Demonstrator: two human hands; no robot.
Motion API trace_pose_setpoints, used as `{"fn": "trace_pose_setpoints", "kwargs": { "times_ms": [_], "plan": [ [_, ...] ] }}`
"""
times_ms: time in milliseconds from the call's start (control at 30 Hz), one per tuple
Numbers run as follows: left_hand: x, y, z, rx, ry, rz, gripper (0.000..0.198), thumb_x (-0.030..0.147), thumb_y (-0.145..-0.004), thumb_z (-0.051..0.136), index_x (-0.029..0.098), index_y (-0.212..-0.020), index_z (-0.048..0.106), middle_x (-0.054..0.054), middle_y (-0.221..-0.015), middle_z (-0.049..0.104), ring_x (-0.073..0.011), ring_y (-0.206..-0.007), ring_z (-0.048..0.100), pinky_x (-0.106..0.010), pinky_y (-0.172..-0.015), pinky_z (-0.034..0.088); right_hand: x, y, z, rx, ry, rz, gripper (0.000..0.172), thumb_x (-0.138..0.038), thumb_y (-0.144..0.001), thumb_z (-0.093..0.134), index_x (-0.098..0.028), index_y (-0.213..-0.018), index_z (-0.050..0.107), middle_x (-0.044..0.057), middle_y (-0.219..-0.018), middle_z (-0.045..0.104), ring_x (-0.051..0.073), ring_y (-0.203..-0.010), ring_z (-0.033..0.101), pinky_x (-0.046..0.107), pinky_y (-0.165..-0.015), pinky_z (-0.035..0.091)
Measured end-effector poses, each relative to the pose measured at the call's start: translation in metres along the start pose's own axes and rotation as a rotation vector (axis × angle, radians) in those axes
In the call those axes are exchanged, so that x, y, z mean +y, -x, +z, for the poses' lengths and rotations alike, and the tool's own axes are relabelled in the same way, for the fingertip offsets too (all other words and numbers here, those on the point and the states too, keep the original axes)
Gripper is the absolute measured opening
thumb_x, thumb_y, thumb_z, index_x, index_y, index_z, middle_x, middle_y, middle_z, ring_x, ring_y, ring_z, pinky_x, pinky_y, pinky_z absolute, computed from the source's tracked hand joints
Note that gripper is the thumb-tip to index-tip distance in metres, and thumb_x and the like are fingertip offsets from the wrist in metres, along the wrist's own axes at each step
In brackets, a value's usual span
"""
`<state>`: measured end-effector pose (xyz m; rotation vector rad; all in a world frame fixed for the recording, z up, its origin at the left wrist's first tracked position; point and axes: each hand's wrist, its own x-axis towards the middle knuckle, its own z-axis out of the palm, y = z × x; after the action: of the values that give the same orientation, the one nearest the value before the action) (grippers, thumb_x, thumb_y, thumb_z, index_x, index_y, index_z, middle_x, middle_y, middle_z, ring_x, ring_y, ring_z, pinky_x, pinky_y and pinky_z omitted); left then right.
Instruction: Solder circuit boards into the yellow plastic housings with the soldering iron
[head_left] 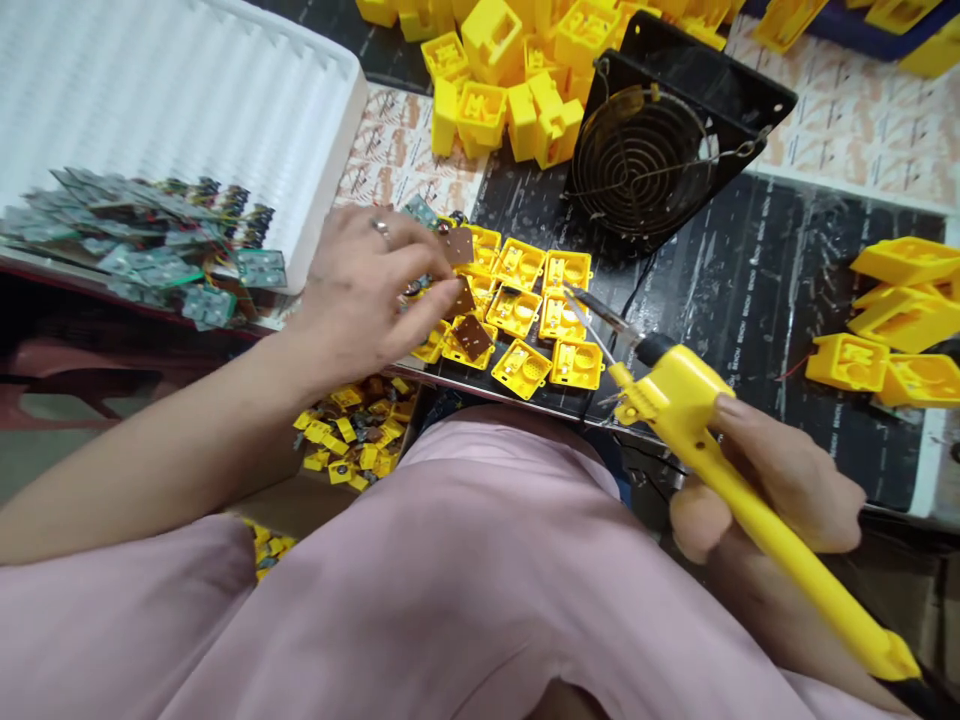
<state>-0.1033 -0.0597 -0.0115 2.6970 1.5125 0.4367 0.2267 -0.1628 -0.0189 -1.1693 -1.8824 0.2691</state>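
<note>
Pink lap (465, 570); right hand (787, 490) clenched around soldering iron (679, 395), left hand (360, 295) pinching brown board (461, 298) near iron tip.

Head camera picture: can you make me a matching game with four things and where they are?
Things:
1. soldering iron
2. fan
3. white tray
4. left hand

Places:
a. top left, by the green boards
b. over the rows of yellow cases
c. in the right hand
d. black, standing behind those rows

Pairs: 1-c, 2-d, 3-a, 4-b.
</note>
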Motion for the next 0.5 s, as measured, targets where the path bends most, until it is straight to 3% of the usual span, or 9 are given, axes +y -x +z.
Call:
{"fn": "trace_pose_setpoints", "kwargs": {
  "times_ms": [67,233,333,433,500],
  "plan": [
    [-0.004,0.011,0.002,0.027,-0.059,0.000,0.038,0.048,-0.110,0.048,0.020,-0.104,0.074,-0.008,-0.117,0.078,-0.0285,-0.114,0.067,-0.053,-0.109,0.048,0.000,-0.005,0.000,-0.039,0.035,-0.029,0.054,-0.038,-0.095,0.079,-0.027,-0.145,0.065,0.000,-0.088,0.075,0.018,-0.078,0.077,0.029,-0.083,0.067],
    [0.008,0.022,0.022,0.060,-0.088,0.092,0.032,0.050,-0.102,0.062,0.020,-0.106,0.073,-0.010,-0.119,0.077,-0.0331,-0.114,0.069,-0.053,-0.103,0.051,0.019,-0.020,0.018,-0.022,0.017,-0.305,0.058,-0.035,-0.097,0.076,-0.022,-0.151,0.059,0.002,-0.093,0.078,0.016,-0.082,0.077,0.022,-0.080,0.065],
    [0.010,0.016,0.024,0.117,0.004,0.142,0.019,0.035,-0.104,0.059,0.021,-0.103,0.072,-0.006,-0.111,0.079,-0.0264,-0.106,0.073,-0.044,-0.096,0.055,0.021,-0.023,0.026,0.009,0.053,-0.306,0.054,-0.037,-0.098,0.075,-0.020,-0.147,0.061,0.001,-0.086,0.077,0.016,-0.080,0.078,0.022,-0.082,0.065],
    [0.004,0.015,0.023,0.261,-0.084,0.348,0.015,0.019,-0.103,0.057,0.022,-0.102,0.072,-0.002,-0.104,0.081,-0.0198,-0.094,0.075,-0.038,-0.090,0.056,0.016,-0.023,0.028,0.037,0.110,-0.284,0.055,-0.034,-0.094,0.081,-0.024,-0.145,0.062,-0.001,-0.086,0.078,0.015,-0.077,0.077,0.022,-0.077,0.065],
    [-0.002,0.020,0.023,0.272,-0.124,0.455,0.013,0.024,-0.103,0.061,0.023,-0.103,0.073,-0.001,-0.105,0.082,-0.0195,-0.094,0.076,-0.041,-0.097,0.056,0.014,-0.020,0.028,0.058,0.129,-0.280,0.053,-0.035,-0.094,0.081,-0.025,-0.143,0.063,-0.002,-0.086,0.078,0.016,-0.076,0.078,0.024,-0.075,0.066]
  ]
}}
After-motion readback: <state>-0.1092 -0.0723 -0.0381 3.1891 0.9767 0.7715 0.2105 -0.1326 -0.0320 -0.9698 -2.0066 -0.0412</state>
